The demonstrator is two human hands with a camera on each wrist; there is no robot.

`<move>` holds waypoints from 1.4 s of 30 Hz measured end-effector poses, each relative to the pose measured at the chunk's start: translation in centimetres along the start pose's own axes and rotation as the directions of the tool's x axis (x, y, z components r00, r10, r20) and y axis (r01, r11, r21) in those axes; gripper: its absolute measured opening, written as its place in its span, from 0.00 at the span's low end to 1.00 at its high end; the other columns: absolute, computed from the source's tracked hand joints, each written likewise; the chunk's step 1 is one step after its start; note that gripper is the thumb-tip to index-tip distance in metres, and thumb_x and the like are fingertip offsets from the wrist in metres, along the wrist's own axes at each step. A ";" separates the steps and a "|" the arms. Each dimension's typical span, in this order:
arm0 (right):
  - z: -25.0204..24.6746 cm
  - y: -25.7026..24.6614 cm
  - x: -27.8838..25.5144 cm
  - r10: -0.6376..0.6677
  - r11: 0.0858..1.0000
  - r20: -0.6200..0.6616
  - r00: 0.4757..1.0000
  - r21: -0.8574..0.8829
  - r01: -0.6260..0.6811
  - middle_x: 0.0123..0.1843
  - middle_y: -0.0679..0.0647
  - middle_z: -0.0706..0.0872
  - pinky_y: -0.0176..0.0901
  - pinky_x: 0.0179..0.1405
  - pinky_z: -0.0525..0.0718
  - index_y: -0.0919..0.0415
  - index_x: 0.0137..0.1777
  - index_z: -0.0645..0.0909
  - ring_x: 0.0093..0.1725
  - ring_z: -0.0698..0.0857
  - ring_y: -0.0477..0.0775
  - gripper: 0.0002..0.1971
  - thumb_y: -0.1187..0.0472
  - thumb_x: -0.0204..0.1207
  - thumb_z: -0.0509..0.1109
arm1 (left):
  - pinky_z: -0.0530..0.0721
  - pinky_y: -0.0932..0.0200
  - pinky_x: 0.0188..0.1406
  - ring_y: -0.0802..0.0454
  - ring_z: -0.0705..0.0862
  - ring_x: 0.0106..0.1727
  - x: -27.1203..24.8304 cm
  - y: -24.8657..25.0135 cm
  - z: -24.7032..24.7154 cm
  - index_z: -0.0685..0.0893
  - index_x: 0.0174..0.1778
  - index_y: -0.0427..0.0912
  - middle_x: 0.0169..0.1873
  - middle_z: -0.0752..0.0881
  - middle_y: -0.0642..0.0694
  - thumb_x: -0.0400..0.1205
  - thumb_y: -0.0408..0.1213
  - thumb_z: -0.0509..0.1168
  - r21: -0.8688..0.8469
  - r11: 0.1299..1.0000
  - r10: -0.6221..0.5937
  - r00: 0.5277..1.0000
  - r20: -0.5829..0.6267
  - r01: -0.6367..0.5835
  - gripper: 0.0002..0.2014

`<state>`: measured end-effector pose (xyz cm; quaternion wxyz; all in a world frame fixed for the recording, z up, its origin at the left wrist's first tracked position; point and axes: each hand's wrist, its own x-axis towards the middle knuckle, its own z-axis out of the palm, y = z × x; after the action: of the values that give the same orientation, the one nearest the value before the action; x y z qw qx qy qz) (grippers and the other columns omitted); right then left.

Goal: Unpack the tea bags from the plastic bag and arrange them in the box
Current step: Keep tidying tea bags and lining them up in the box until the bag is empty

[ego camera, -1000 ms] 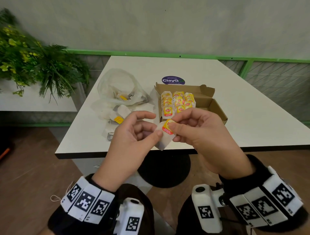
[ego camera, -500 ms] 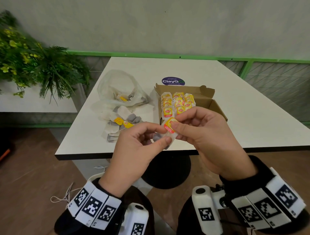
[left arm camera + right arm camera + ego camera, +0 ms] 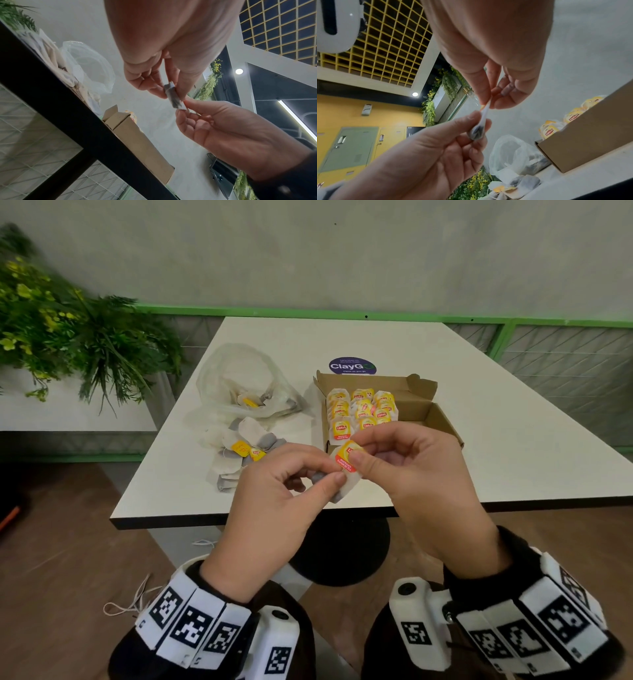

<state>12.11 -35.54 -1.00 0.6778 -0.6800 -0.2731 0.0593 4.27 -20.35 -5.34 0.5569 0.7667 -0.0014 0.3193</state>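
Observation:
Both hands hold one tea bag in the air over the table's front edge. My left hand pinches its lower pouch between thumb and fingers. My right hand pinches the top with the yellow and red tag, seen edge-on in the right wrist view. Behind the hands the open cardboard box holds rows of tea bags in its left half. A clear plastic bag with a few tea bags inside lies left of the box.
A loose pile of tea bags lies on the white table in front of the plastic bag. A round purple sticker sits behind the box. A planter with greenery stands to the left, beyond the table.
The held tea bag has been folded narrower between the two hands. My left hand has drawn its fingers in, uncovering the loose pile on the table.

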 end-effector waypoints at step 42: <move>-7.9 3.7 14.6 0.366 0.752 0.241 0.899 -0.646 -0.133 0.38 0.58 0.87 0.52 0.47 0.90 0.65 0.49 0.90 0.40 0.85 0.56 0.10 0.72 0.68 0.82 | 0.70 0.59 0.60 0.40 0.80 0.57 3.0 -6.9 -4.2 0.89 0.46 0.38 0.50 0.85 0.43 0.78 0.30 0.68 0.610 0.791 0.269 0.924 -0.272 -0.050 0.05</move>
<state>29.07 -35.69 0.26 0.3445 -0.8714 -0.2995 0.1796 7.08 -13.13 -9.01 0.2518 0.8306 0.1299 0.4793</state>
